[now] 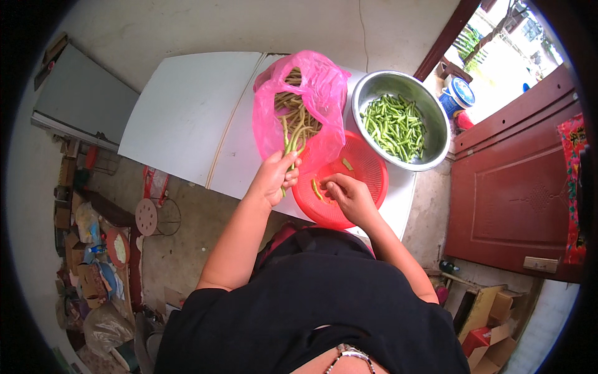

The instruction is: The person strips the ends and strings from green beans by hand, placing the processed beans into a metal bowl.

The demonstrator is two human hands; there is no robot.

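Observation:
My left hand [279, 175] is closed around a small bunch of long green beans [296, 136], just in front of an open pink plastic bag [335, 89]. Inside that bag lie many more whole beans [292, 100]. Over a red plastic colander [380, 180] hovers my right hand [349, 195], its fingers curled and thumb near the index finger; whether something small is pinched there cannot be made out. A few bean bits [317, 189] lie in the colander. Short cut green beans [395, 127] cover the bottom of a steel basin [439, 148] at the right.
Everything stands on a white table [187, 107] against a wall. To the right are a dark red door [509, 191] and an open doorway with a blue bucket [457, 97] beyond it. A round stool [146, 217] and cluttered shelving with bags and boxes are at the left.

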